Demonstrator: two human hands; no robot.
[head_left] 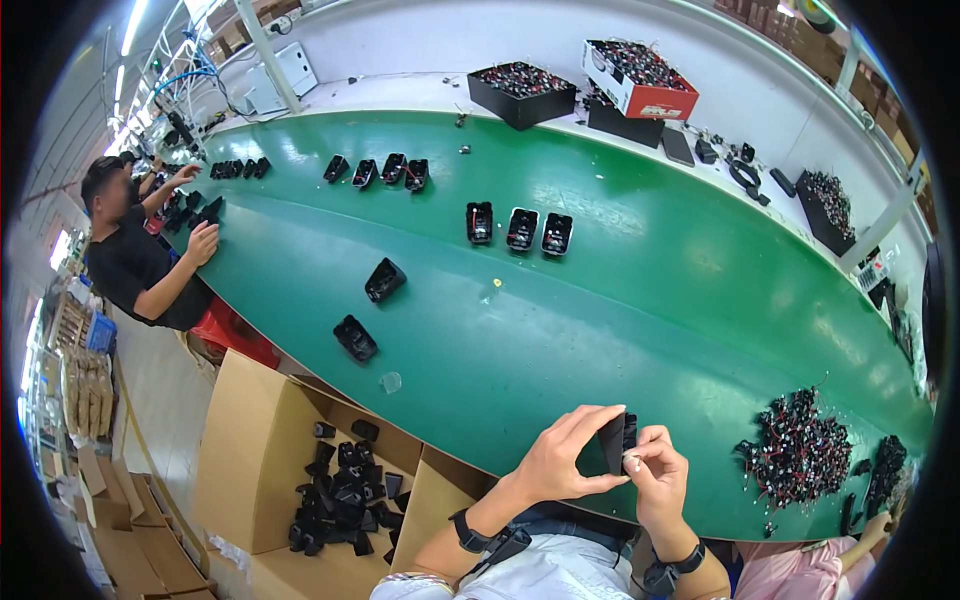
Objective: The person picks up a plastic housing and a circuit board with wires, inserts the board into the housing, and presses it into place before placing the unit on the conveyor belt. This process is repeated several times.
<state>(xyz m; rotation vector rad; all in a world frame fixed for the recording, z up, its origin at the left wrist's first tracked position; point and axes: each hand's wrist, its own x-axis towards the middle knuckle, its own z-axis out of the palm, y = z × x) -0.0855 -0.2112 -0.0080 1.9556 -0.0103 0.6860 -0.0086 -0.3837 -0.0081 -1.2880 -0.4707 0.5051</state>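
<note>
Near the table's front edge, my left hand (560,458) grips a black plastic housing (613,446) between thumb and fingers, its side wall turned up. My right hand (657,476) is closed against the housing's right edge, thumb and fingertips pinched there. Whether a small part sits in that pinch is hidden. To the right lies a heap of small wired parts (797,450) with red and black leads. Two loose black housings, one tilted (384,281) and one lower down (355,339), lie on the table to the left of my hands.
Across the green table (620,330) stand rows of open housings (520,229). A cardboard box (245,450) with several black housings adjoins the front edge. Parts bins (522,92) line the back ledge. One co-worker (150,250) is at left, another person's pink clothing (795,570) at right.
</note>
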